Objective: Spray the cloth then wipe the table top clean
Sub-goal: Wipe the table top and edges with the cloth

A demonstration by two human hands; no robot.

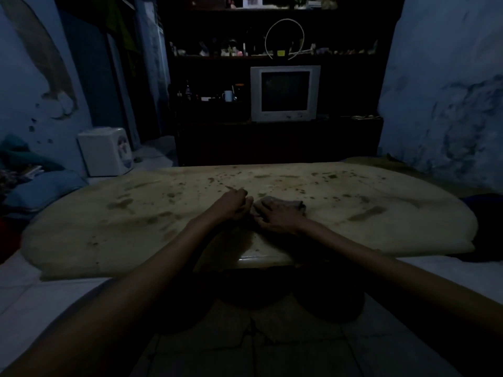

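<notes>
**Cloth under the right hand, mid-table**

Dimly lit, the scene shows one pale table top (109,229) with rounded ends, speckled with dark spots and longer smears across most of its surface. One cloth (295,204), dark and folded small, lies near the middle of the table, slightly toward the near edge. The right hand (275,217) rests flat on the cloth's left part, fingers spread and pressing down, palm open rather than closed around it; the right end of the cloth sticks out past the fingertips. The left hand (234,204) sits just beside it on the left, curled into a loose fist with the knuckles up, nearly touching the cloth's left edge. Whether it pinches a corner of the cloth or something small cannot be told in this light. No spray bottle can be picked out anywhere.

Two bare forearms reach in from the bottom corners and meet over the table's near edge.

Counted: one table, one cloth, two hands. Beyond the table stands one dark shelf unit (272,142) holding one grey television (284,93), one white mug (228,96) to its left, and a row of small ornaments too dim to count. One white boxy appliance (104,151) sits on the floor at the left, against a blue wall (446,85).
</notes>
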